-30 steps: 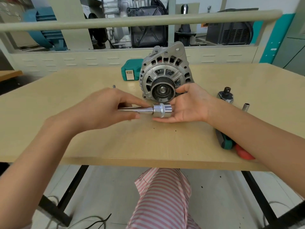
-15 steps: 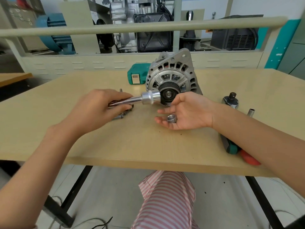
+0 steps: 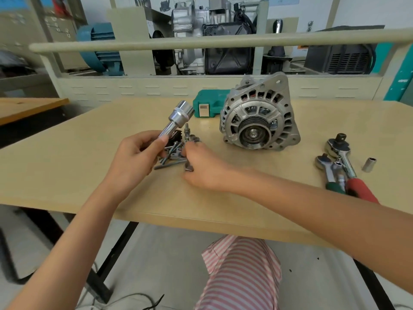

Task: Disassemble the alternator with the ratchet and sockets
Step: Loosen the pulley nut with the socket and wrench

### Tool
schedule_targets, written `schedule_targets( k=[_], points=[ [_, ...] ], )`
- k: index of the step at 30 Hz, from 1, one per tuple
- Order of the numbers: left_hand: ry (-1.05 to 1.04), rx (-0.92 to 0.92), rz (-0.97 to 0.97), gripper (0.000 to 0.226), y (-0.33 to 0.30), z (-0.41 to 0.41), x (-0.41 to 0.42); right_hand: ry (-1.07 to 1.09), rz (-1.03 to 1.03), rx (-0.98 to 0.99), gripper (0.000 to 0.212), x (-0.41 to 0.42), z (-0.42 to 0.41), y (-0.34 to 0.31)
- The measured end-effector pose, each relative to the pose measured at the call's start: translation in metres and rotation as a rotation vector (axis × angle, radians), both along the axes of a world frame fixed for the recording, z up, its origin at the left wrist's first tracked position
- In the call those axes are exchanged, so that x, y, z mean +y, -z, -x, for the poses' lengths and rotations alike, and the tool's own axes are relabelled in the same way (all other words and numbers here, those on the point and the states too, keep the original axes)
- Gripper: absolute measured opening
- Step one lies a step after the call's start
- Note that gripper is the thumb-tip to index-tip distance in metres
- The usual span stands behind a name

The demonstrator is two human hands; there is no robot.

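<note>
The alternator (image 3: 259, 115) is standing upright on the table (image 3: 67, 157), right of centre in the frame, pulley facing the camera, with bare tabletop running in front of it down to the near edge. A green case (image 3: 206, 106) is sitting just behind and left of it, near the far edge. At the right of the frame a ratchet (image 3: 342, 157) and a ratcheting wrench (image 3: 327, 170) are lying side by side, handles pointing toward the near edge, with a small socket (image 3: 369, 164) just right of them. The left third of the tabletop is lying bare out to its edge.

The left hand (image 3: 136, 157) is gripping a chrome extension bar (image 3: 166, 130), its large socket (image 3: 181, 114) tilted up toward upper centre. The right hand (image 3: 201, 166) is curling over a pile of bolts and small parts (image 3: 174, 151) at centre; whether it is pinching anything cannot be told.

Half a second earlier the right palm was lying open beside the alternator with a small nut on it, and the bar was levelled at the pulley; now the hand is turned down over the pile and the bar is raised clear of the alternator.

A pale label on the green case is unreadable.
</note>
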State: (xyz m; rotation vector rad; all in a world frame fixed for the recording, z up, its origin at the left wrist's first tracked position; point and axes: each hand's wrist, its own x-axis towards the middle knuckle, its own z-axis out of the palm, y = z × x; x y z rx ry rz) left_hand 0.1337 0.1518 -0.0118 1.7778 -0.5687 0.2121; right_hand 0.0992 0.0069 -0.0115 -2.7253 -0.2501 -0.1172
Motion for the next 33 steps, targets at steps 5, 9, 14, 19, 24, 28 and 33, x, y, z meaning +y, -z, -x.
schedule_targets(
  k=[5,9,14,19,24,28,33],
  points=[
    [0.038,0.011,0.014,0.021,0.001,0.002,0.003,0.09,0.113,-0.179,0.021,0.0,0.002,0.004],
    [0.073,0.013,0.02,0.02,0.002,0.004,-0.005,0.051,-0.045,-0.14,0.015,0.004,0.002,0.005],
    [0.168,0.036,-0.051,0.018,0.002,0.006,-0.008,0.214,-0.512,-0.012,0.024,-0.018,0.008,-0.006],
    [0.362,-0.038,-0.261,0.016,-0.006,0.019,-0.019,0.204,-1.298,0.437,0.061,-0.071,0.04,-0.033],
    [0.501,-0.092,-0.471,0.012,-0.02,0.037,-0.052,0.171,-0.819,0.442,0.032,-0.086,0.055,-0.046],
    [0.545,-0.113,-0.589,0.009,-0.021,0.047,-0.081,0.194,-0.784,0.309,0.018,-0.09,0.062,-0.041],
    [0.49,-0.301,-0.649,0.024,-0.017,0.05,-0.101,0.194,-0.817,0.327,0.02,-0.107,0.066,-0.044]
  ],
)
